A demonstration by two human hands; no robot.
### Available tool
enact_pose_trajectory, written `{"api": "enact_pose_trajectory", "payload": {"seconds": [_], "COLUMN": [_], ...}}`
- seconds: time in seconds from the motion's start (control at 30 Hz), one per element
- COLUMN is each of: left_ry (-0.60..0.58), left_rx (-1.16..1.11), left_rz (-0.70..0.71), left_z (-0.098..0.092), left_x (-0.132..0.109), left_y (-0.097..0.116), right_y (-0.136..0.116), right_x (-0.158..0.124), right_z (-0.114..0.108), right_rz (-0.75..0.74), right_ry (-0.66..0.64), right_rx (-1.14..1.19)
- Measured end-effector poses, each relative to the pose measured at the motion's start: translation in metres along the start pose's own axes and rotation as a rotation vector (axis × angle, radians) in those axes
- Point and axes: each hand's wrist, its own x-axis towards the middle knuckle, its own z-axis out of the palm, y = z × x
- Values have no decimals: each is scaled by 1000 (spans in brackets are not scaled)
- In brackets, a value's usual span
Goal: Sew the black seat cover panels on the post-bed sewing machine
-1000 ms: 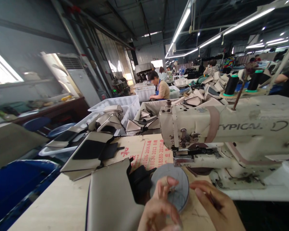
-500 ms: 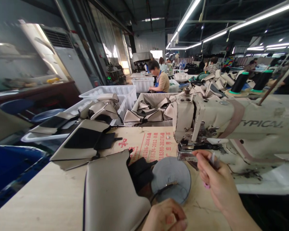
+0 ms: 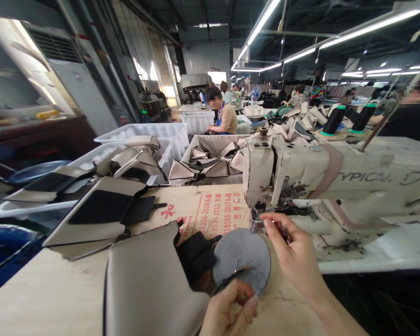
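Note:
My right hand is at the free end of the sewing machine, its fingertips at the metal end of the lower arm. Its fingers are curled closed, and a small dark thing between them is too unclear to name. Low in the middle, my left hand is closed in a pinch; whatever is in it is too small to make out. Beside it are a round grey disc and a dark strap with a metal end. A beige bag piece with black edging lies left of my left hand.
Another beige and black bag piece rests on the wooden table. Behind stand white plastic crates full of similar pieces. Black thread cones stand behind the machine. A co-worker sits further back.
The view has swung slightly right, so things appear further left. My left hand has risen a little, its pinch now nearer the disc. My right hand stays at the machine's end.

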Motion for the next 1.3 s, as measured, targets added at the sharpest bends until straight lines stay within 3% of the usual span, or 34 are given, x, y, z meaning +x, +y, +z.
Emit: {"api": "enact_pose_trajectory", "payload": {"seconds": [0.33,0.53,0.63,0.77,0.93,1.17,1.3], "left_ry": [-27,126,145,149,-34,-14,67], "left_rx": [163,109,-43,-453,-935,-1033,-1028], "left_rz": [98,240,193,72,-151,-134,-72], "left_z": [3,11,19,31,36,32,37], "left_x": [11,25,40,69,99,100,103], "left_y": [37,54,69,88,108,110,104], "right_y": [-21,-24,-31,-38,-31,-19,-15], "right_x": [9,8,10,7,-4,-8,-7], "right_z": [-9,-15,-15,-10,-9,-13,-16], "right_rz": [-126,-107,-118,-172,-254,-238,-194], "right_ry": [12,16,38,-4,-44,-49,-57], "right_rx": [-11,108,160,106,-37,49,124]}}
